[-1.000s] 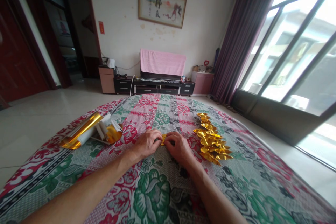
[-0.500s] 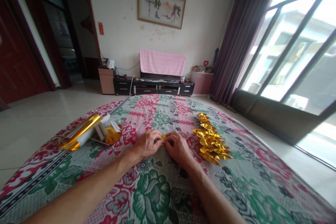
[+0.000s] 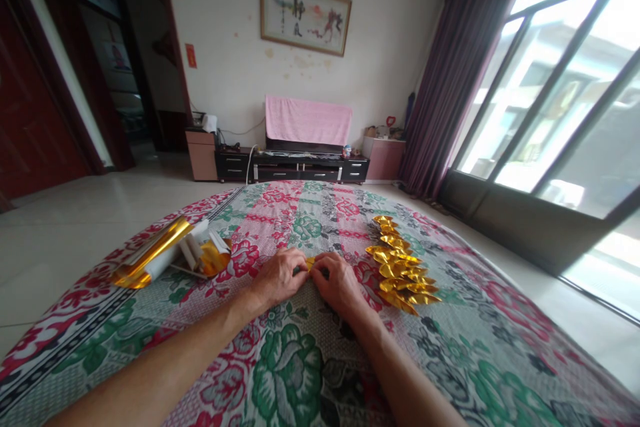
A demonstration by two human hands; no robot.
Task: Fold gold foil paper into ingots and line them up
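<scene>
Over the middle of the table, my left hand (image 3: 283, 275) and my right hand (image 3: 336, 278) meet at the fingertips. Both are closed on one small piece of gold foil paper (image 3: 311, 260), of which only a sliver shows between the fingers; its shape is hidden. To the right of my right hand stand several folded gold paper ingots (image 3: 400, 267), packed in a slanting row. Left of my left hand lies a roll of gold foil paper (image 3: 155, 250), beside a tray (image 3: 193, 272) with white strips and more gold paper.
A flowered cloth (image 3: 287, 373) covers the round table. Past its far edge stands a low black cabinet (image 3: 310, 167) with a pink towel (image 3: 309, 121) above it. A purple curtain (image 3: 445, 80) and large window are at the right, a doorway at the left.
My hands hold almost the same place, with the fingertips slightly closer together over the gold paper. The whole view has shifted very slightly.
</scene>
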